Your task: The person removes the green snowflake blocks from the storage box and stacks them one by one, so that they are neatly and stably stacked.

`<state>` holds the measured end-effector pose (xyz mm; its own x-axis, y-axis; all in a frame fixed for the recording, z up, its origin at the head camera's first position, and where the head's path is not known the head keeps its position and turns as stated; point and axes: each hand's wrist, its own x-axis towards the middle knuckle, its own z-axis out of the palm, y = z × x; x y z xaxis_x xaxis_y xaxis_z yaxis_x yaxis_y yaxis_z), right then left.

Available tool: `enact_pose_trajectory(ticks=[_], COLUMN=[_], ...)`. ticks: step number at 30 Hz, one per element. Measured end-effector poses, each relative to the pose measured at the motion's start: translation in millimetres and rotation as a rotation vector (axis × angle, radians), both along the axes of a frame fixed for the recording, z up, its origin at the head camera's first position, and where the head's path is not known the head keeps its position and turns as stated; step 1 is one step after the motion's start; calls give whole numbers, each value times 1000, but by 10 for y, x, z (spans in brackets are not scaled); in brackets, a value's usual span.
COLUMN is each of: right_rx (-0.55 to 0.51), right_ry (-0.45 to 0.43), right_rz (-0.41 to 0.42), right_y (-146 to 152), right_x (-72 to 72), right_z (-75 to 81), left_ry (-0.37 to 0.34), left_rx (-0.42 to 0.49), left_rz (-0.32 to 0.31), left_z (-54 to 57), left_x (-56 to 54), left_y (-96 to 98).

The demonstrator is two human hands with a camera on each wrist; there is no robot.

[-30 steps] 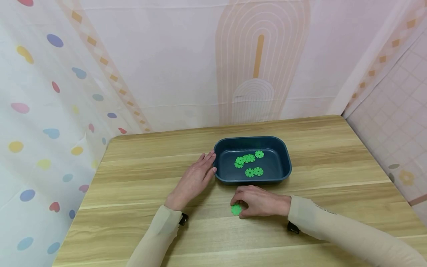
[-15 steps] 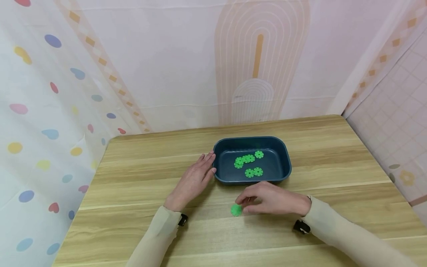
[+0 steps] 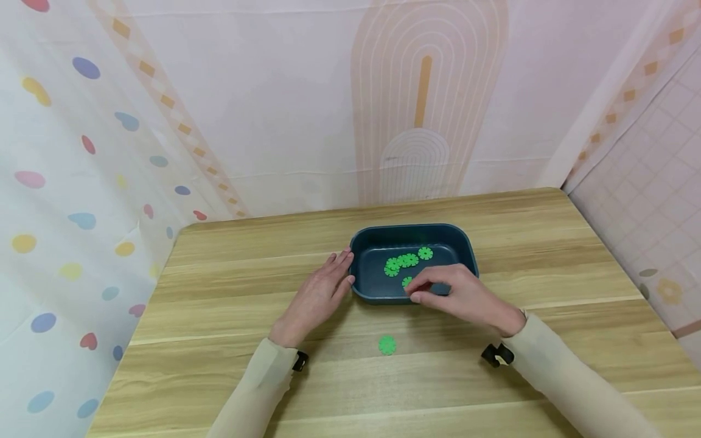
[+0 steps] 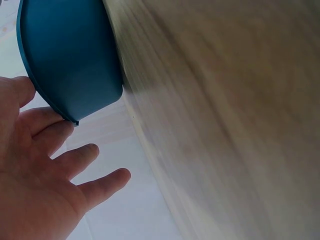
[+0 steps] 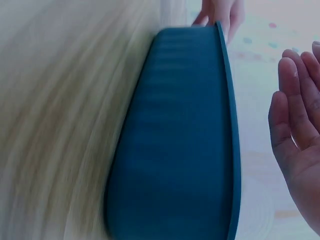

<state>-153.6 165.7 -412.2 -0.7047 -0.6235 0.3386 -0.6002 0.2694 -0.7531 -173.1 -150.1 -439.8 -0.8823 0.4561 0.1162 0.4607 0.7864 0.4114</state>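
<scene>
A dark blue-green tray (image 3: 383, 299) stands on the wooden table with several green notched plastic discs (image 3: 425, 253) lying in it, some overlapping. My left hand (image 3: 314, 298) rests its fingers against the tray's left end; in the left wrist view its thumb and fingertips touch the rim (image 4: 50, 102). My right hand (image 3: 460, 295) hovers over the tray's front right side, covering part of the discs. The right wrist view shows its fingers (image 5: 290, 77) loosely bent above the rim, with nothing visible between them. One green disc (image 3: 387, 345) lies on the table in front of the tray.
The wooden table (image 3: 230, 340) reaches back to a patterned curtain (image 3: 274, 121). More printed curtain hangs at the left and right sides. A black strap (image 3: 497, 354) sits at the right wrist, another black strap (image 3: 300, 360) at the left.
My right hand has let go of the green disc on the table and moved up and forward over the tray. The left hand has stayed at the tray's left end.
</scene>
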Motion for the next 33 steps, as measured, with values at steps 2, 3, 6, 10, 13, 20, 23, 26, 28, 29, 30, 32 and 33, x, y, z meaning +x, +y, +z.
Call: enact_pose_trajectory(ticks=[2,3,6,10,13,20,23,26,28,29,30,32,33], right_rx=[5,7,15,49,90,200,240,274,286,290,296,303,306], right_ry=[-25,-30,-68,-107,-109,-105,-89,-61,-47,-39,-33,-24,-20], right_rz=[-29,-42,-73,-94,-91,-66,-48,-34,-29,-29,-34,-45,-50], right_y=[42,62,118,175,198,219,214,195,176,167,157,140,134], right_x=[-37,-57,-109,-174,-226,-359,-417,-466,-500,-517,-534,-571,-592], right_z=[-10,-15,-23,-37,-48,-52,-58,-61,-67,-70,-75,-89,-98], left_ry=[0,0,0,-6,-6,-2,-4,-5,-7,-8,-9,-11,-14], left_rx=[1,2,1,-2,-1,-3,-5,-3,-4,-4,-3,-4,-6], left_rz=[1,2,5,11,10,8,16,15,17,17,16,15,18], left_z=[-2,-4,-5,-6,-7,-13,-16,-14,-12,-13,-13,-13,-13], left_x=[0,-2,-1,-2,-4,-10,-11,-7,-4,-4,-3,-4,-6], left_y=[0,1,2,6,8,3,2,4,6,6,5,5,7])
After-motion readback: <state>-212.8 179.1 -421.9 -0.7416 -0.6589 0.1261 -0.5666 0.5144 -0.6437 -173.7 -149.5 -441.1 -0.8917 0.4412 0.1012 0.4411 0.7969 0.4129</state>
